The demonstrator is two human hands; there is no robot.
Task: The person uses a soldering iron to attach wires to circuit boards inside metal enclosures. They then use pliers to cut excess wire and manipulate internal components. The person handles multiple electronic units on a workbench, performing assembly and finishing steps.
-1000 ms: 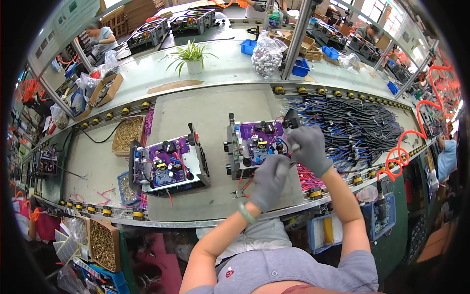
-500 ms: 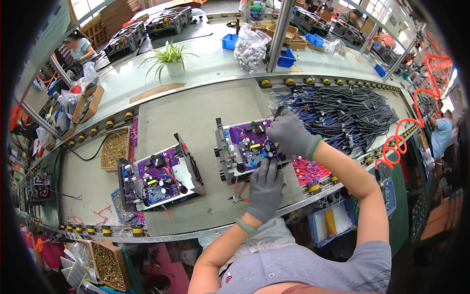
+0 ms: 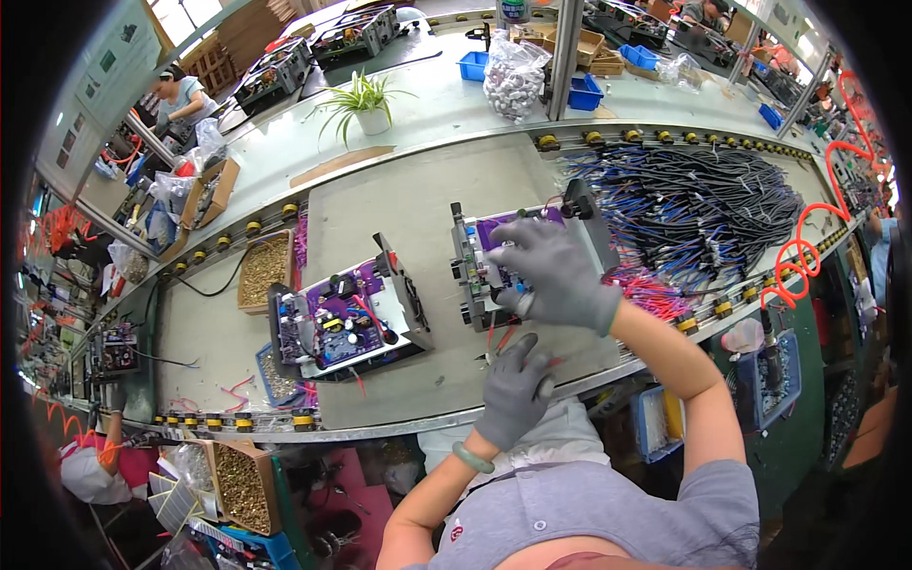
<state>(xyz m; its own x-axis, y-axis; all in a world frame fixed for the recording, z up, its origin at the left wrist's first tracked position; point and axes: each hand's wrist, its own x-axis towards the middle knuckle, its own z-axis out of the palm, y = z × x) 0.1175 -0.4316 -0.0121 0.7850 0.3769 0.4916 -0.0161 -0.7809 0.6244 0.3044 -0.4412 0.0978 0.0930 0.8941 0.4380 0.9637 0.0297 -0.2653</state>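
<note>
Two gloved hands: I work at a purple circuit board (image 3: 494,249).
Right hand (image 3: 559,274): fingers spread over it.
Left hand (image 3: 514,389): fingers loose on the worktop (image 3: 408,204), empty.

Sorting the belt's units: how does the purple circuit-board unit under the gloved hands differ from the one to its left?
The right purple-board unit is mostly covered by the grey-gloved right hand; the left purple-board unit lies untouched, fully exposed. The grey-gloved left hand rests below the right one. Both have grey metal frames.
</note>
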